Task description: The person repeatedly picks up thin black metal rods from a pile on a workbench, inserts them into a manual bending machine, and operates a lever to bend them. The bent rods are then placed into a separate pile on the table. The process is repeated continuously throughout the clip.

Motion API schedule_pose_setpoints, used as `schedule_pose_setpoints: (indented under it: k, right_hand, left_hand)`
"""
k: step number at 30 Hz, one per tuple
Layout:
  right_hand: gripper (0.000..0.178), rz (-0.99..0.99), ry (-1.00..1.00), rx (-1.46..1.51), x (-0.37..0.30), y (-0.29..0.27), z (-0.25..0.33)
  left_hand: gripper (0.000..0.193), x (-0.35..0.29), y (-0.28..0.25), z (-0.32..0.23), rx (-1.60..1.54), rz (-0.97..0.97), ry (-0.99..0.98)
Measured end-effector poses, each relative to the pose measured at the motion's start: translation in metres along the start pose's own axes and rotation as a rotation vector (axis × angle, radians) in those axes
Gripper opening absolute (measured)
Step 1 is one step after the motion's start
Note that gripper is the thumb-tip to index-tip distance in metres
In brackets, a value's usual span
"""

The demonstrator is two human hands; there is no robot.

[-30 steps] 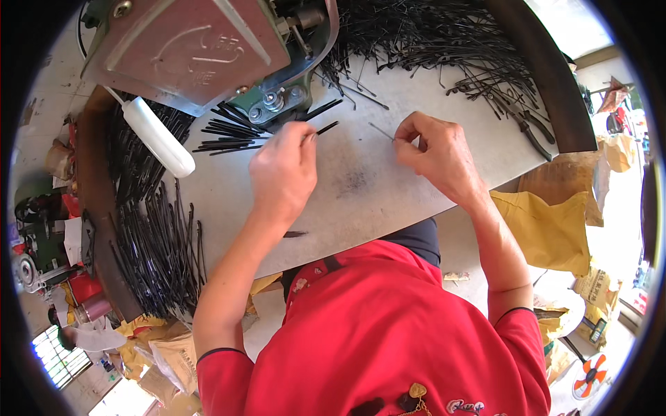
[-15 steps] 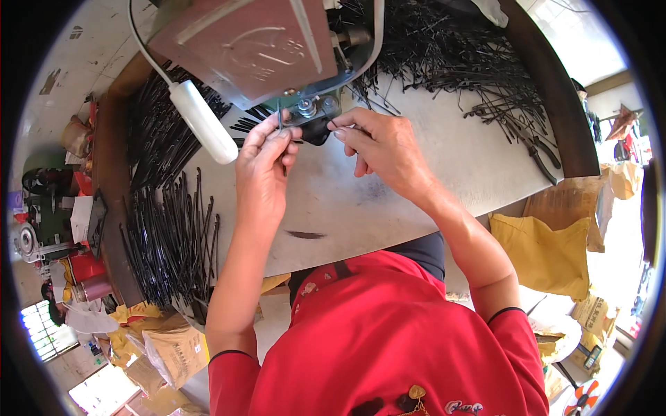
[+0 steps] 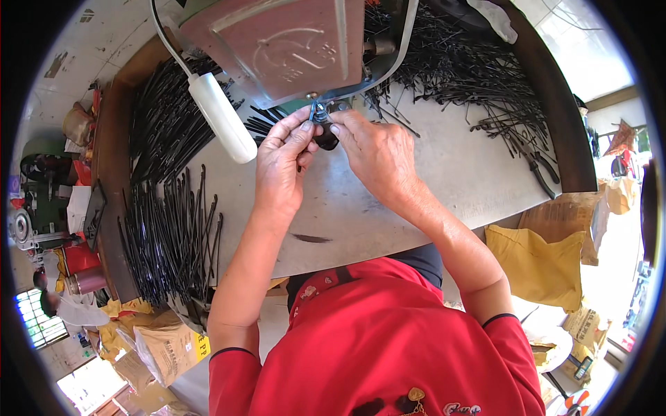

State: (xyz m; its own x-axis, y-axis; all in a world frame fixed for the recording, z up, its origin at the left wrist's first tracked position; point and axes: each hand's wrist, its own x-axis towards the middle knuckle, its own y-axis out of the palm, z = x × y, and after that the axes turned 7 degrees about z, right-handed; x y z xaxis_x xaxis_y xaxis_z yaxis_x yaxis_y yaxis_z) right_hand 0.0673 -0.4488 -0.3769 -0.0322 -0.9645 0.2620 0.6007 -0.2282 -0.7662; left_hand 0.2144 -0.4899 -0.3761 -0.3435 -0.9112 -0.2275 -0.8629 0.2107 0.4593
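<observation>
My left hand (image 3: pixel 283 161) pinches a thin dark strip (image 3: pixel 312 112) between thumb and fingers, upright just below the machine head. Close beside it, my right hand (image 3: pixel 383 154) has its thumb and forefinger pressed together; whatever is between them is too small to make out. Both sets of fingertips nearly meet in front of the metal working parts (image 3: pixel 321 111) of a reddish machine (image 3: pixel 284 48). A black piece (image 3: pixel 327 141) of the machine shows under the fingers. The exact contact between strip and machine is hidden by my hands.
A white tube lamp (image 3: pixel 223 119) hangs left of the machine. Long black strips (image 3: pixel 170 239) lie in piles on the table's left; tangled thin black pieces (image 3: pixel 465 66) heap up at the far right. Pliers (image 3: pixel 541 166) rest near the wooden rim (image 3: pixel 577 156). Yellow cloth (image 3: pixel 538 263) hangs at right.
The view has shifted slightly. My hands have drawn closer together and up against the machine's working parts, the left still holding the thin strip.
</observation>
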Motion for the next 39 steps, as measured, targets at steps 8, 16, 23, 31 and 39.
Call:
schedule_pose_setpoints:
  k: [8,16,23,31,39]
  right_hand:
    - [0.013,-0.015,-0.003,0.057,0.0,0.002,-0.001]
    - [0.014,0.005,0.03,0.065,-0.001,0.0,0.002]
    - [0.015,-0.031,0.029,0.126,-0.003,0.008,-0.003]
    - [0.018,-0.056,0.025,0.112,-0.004,0.015,-0.006]
    - [0.019,-0.052,0.017,0.148,-0.002,0.013,-0.004]
  left_hand:
    - [0.026,0.002,-0.003,-0.005,-0.027,0.061,-0.022]
    - [0.027,0.005,-0.003,-0.005,0.023,0.045,-0.015]
    - [0.027,0.005,-0.001,-0.004,0.008,0.032,-0.022]
    - [0.026,0.003,0.0,-0.001,-0.037,0.028,-0.003]
    - [0.027,0.001,0.003,0.0,-0.016,0.008,0.011]
